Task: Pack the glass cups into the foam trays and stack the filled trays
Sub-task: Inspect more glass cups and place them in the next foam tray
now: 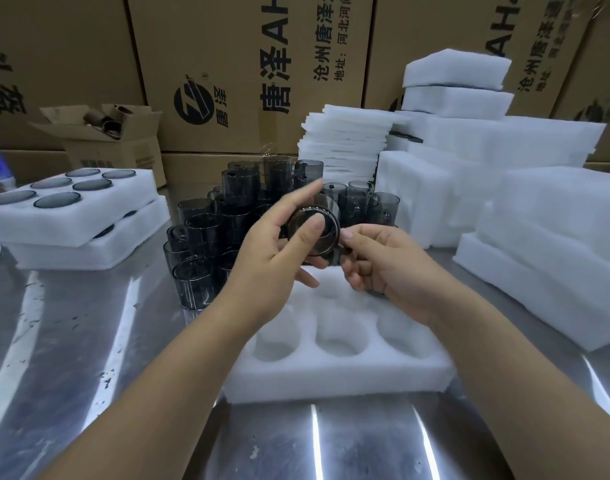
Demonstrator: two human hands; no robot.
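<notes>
1. Two hands are holding one glass cup (319,233) at the frame's centre, above the empty foam tray (334,379) lying on the surface (89,341) at lower centre.
2. The left hand (275,251) is gripping the cup's body, thumb across its round end.
3. The right hand (390,265) is pinching its handle.
4. More cups (206,233) are standing clustered behind; two filled trays (130,188) are sitting stacked at left.

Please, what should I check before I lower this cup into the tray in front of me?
1. Cup gripped: ok; left hand holds its body, right hand pinches the handle.
2. Cup over tray: ok.
3. Tray empty: ok in the near row; far row partly hidden.
4. Cup uncracked: cannot tell, blurred.
5. Filled stack aligned: not ok; top tray sits offset.
</notes>
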